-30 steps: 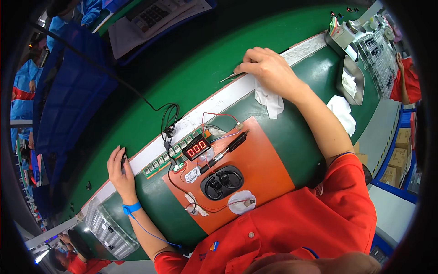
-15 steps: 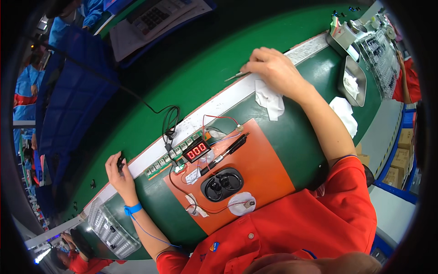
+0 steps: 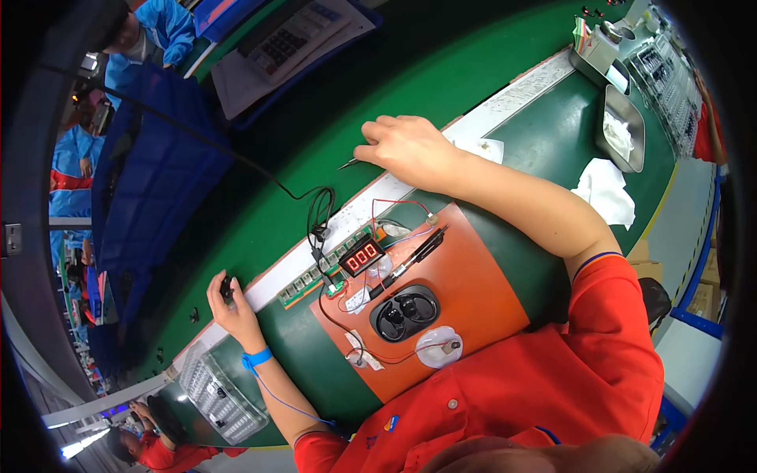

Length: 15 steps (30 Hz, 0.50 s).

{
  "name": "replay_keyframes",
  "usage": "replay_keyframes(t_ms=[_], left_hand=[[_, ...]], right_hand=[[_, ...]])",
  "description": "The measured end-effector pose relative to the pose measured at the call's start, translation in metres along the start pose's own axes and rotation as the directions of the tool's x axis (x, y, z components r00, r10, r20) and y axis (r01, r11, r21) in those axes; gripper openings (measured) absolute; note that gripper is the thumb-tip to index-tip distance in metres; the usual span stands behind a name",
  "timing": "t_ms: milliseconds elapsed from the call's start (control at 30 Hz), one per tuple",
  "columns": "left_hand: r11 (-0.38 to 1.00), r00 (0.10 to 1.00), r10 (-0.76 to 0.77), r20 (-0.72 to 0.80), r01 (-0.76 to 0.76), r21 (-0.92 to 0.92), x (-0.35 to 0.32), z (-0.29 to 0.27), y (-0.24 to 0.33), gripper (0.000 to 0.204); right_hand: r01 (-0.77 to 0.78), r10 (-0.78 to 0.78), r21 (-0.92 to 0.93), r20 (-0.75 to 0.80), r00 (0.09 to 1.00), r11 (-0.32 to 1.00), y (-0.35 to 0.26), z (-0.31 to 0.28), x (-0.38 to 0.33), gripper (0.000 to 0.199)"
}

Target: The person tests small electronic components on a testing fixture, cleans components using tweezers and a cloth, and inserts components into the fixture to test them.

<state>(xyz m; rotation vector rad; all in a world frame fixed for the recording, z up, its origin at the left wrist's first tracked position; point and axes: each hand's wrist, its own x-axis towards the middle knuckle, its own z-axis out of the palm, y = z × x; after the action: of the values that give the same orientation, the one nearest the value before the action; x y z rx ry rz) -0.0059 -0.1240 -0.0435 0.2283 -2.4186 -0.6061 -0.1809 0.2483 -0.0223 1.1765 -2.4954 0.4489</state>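
At nine o'clock from the orange mat (image 3: 490, 296), your left hand (image 3: 233, 312) pinches a black part (image 3: 227, 289); at twelve, your right hand (image 3: 414, 154) holds a pointed tool (image 3: 348, 164), tip exposed, probably for precision.

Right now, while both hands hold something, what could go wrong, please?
The small black part might slip from the left hand. The thin pointed tool in the right hand might scratch the green surface near its tip. If the right hand sweeps toward the left one, it might catch the looped black cable between them.
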Motion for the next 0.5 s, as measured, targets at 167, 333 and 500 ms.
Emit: replay_keyframes(t_ms=[167,333,500], left_hand=[[0.997,0.995,-0.082,-0.055,0.082,-0.002,0.002,-0.007,-0.009,0.023],[0.970,0.979,-0.200,-0.030,0.193,-0.150,-0.002,-0.008,-0.013,0.024],[0.942,0.968,-0.243,-0.058,0.222,-0.251,-0.002,-0.006,-0.003,0.024]], right_hand=[[-0.228,0.226,-0.042,-0.053,0.973,0.973,0.021,0.001,-0.004,0.020],[-0.323,0.320,-0.033,-0.062,0.945,0.946,0.030,0.003,-0.004,0.021],[-0.363,0.361,-0.038,-0.058,0.931,0.931,0.036,0.000,-0.009,0.020]])
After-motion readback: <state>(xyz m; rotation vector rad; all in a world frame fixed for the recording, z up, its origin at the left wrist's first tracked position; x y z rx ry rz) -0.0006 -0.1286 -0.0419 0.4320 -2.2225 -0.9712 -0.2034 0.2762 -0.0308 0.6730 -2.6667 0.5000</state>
